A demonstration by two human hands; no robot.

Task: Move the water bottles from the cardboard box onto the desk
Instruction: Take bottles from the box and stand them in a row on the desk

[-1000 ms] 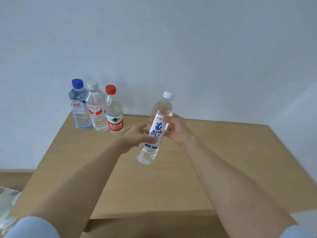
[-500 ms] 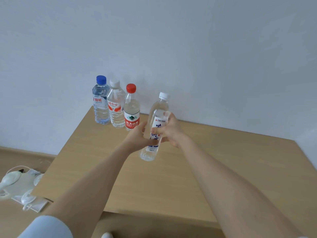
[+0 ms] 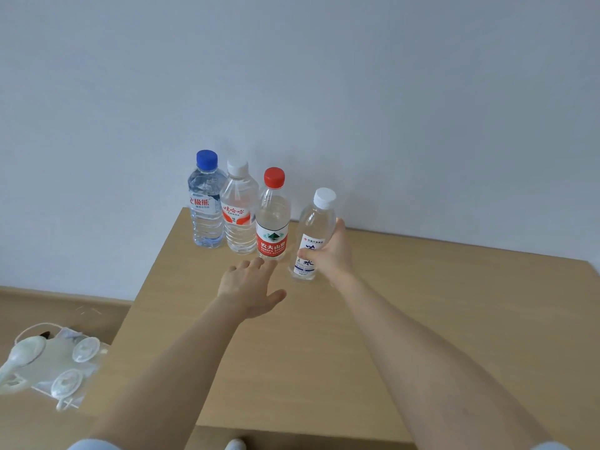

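1. A plain pale wall [image 3: 357, 92] fills the upper half of the view, behind everything else.
2. A light wooden desk [image 3: 422, 319] stands against the wall, its left edge running down toward the camera.
3. On the floor to the left of the desk lies a clear plastic packet [image 3: 48, 362] of white moulded parts.
4. Three water bottles stand upright in a tight row at the desk's far left corner: a blue-capped bottle [image 3: 206, 206] at the far left, a white-capped bottle with an orange label [image 3: 238, 212] in the middle and a red-capped bottle [image 3: 272, 219] at the right.
5. A fourth bottle [image 3: 316, 228], with a white cap and a blue-and-white label, sits just right of the red-capped one, leaning slightly right. Its base is at the desk surface; whether it touches cannot be told.
6. The right hand [image 3: 331, 254] wraps around this fourth bottle at label height, with the thumb across the front.
7. The left hand [image 3: 246, 290] is held palm down over the desk, fingers straight and spread, gripping nothing, its fingertips close to the red-capped bottle's base.
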